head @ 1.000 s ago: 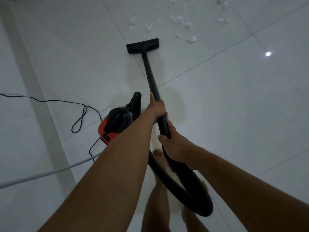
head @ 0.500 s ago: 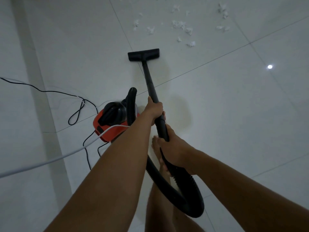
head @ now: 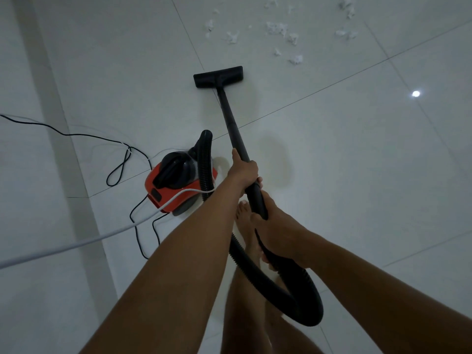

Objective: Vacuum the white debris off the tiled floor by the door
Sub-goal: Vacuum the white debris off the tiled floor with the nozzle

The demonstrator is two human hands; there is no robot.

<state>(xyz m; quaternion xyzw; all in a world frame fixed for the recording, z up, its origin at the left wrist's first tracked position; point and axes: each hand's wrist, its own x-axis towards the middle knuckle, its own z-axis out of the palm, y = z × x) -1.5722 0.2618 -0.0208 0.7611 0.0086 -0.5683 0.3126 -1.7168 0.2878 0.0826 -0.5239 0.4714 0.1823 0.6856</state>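
Both hands grip a black vacuum wand (head: pixel 231 118). My left hand (head: pixel 242 172) holds it higher up the tube; my right hand (head: pixel 274 226) holds the lower end where the ribbed black hose (head: pixel 304 300) begins. The flat black floor nozzle (head: pixel 218 76) rests on the white tiles, a short way short of the white debris (head: pixel 277 28), which lies scattered in several scraps at the top of the view. The red and black vacuum body (head: pixel 176 185) sits on the floor to the left of my hands.
A thin black cord (head: pixel 120 164) loops on the floor left of the vacuum body. A thick white cable (head: pixel 84 241) runs from the left edge to the body. My bare feet (head: pixel 246 226) stand beneath the hose. A bright light reflection (head: pixel 415 93) shows on the tiles at right.
The nozzle has been drawn back toward me, away from the debris. The vacuum body and the white cable show further right and more fully. Both hands keep their grip.
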